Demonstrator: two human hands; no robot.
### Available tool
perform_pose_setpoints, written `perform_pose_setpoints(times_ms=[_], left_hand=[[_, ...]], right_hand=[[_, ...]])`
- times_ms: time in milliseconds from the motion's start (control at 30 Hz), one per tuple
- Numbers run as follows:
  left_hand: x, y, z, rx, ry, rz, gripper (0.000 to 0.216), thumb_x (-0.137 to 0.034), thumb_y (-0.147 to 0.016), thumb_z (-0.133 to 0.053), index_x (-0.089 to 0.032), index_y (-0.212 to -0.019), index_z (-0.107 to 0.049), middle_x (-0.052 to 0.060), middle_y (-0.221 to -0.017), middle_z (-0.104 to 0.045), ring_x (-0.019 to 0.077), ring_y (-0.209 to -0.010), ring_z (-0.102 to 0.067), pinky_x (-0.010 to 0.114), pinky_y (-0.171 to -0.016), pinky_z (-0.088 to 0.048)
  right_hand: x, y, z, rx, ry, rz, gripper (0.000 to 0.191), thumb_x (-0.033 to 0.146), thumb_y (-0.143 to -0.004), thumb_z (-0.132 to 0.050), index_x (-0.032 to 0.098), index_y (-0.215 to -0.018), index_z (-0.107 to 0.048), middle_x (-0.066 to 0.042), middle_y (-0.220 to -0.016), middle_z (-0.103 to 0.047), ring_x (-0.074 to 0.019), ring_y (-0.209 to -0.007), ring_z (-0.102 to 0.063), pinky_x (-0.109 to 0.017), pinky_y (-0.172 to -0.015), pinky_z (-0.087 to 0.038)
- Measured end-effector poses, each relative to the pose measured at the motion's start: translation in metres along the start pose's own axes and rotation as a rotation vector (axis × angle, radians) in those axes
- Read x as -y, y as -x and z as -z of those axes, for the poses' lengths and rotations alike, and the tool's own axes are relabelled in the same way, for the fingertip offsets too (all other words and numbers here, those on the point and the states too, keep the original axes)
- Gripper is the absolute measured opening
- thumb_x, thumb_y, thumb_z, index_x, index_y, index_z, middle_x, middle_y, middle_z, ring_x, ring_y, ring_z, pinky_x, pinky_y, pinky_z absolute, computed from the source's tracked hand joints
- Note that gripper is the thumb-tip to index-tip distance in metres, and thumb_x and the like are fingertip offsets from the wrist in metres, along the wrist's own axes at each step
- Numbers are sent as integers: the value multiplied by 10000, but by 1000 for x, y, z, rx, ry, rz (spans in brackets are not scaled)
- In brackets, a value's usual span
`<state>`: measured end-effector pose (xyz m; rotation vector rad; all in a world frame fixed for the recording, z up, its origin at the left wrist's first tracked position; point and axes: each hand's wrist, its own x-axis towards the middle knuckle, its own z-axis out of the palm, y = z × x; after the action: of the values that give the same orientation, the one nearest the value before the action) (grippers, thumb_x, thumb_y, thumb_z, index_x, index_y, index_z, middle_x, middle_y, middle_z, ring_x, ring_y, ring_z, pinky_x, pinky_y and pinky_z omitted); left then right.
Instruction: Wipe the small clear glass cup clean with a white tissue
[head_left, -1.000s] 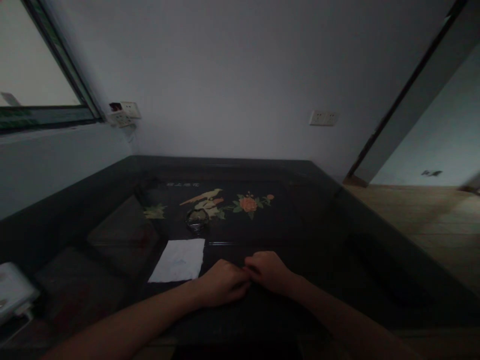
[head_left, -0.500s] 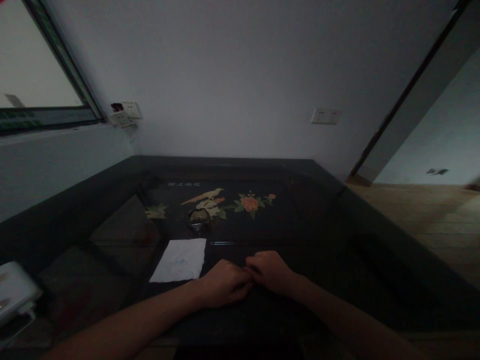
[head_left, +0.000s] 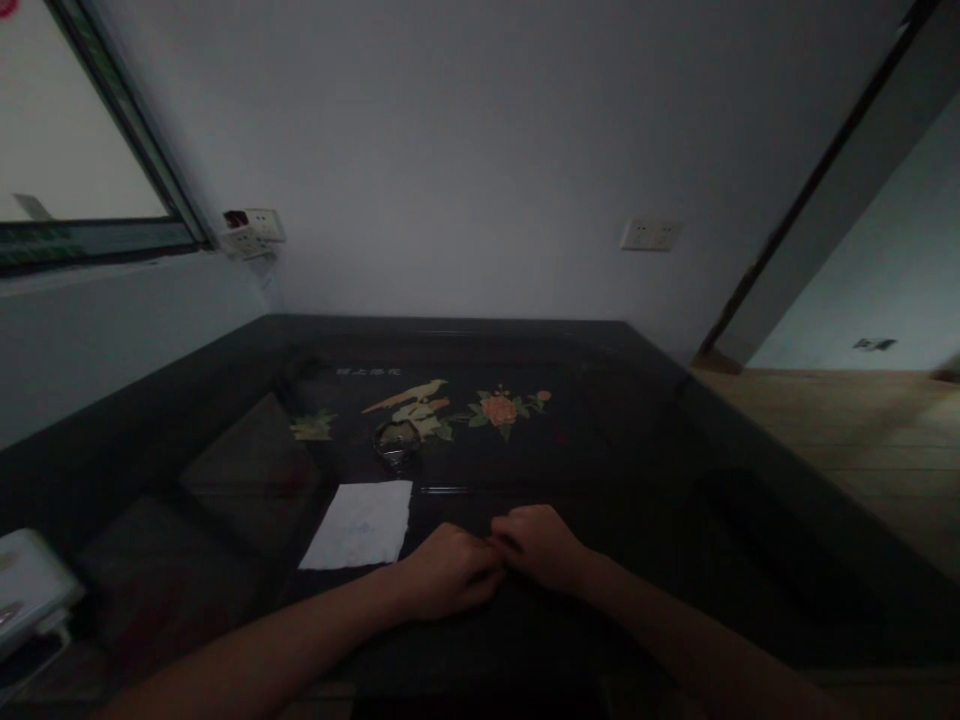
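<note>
My left hand (head_left: 451, 570) lies closed over the dark tabletop, its fingers curled inward. From the other side my right hand (head_left: 541, 545), also curled closed, meets it so that the fingers touch at the middle. No object shows in either hand, though the palms face away from view. Just left of my left hand is a white paper sheet (head_left: 361, 522) with a faint bluish mark. Beyond the paper stands a dark ring-shaped item (head_left: 397, 442), perhaps a watch or bracelet; the dim light hides its details.
The glossy black table (head_left: 600, 400) bears a bird and flower picture (head_left: 499, 408). A white boxy object (head_left: 34, 580) sits at the left edge. A long dark shape (head_left: 780, 540) lies at the right. Wall sockets (head_left: 651, 234) and a window (head_left: 82, 120) are behind.
</note>
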<state>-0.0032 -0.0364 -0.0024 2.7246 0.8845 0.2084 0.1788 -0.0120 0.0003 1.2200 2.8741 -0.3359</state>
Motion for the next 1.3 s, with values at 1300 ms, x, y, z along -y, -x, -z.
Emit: perform_pose_setpoints(times_ms=[1300], left_hand=[[-2, 0, 2, 4, -3, 26, 135, -200, -855, -504, -186, -790, -621, 6, -732, -686, 131, -614, -614, 228, -534, -323]], right_hand=[[1, -1, -1, -32, 20, -6, 268, 346, -930, -427, 197, -838, -630, -46, -806, -718, -159, -716, -643, -277, -554, -202]])
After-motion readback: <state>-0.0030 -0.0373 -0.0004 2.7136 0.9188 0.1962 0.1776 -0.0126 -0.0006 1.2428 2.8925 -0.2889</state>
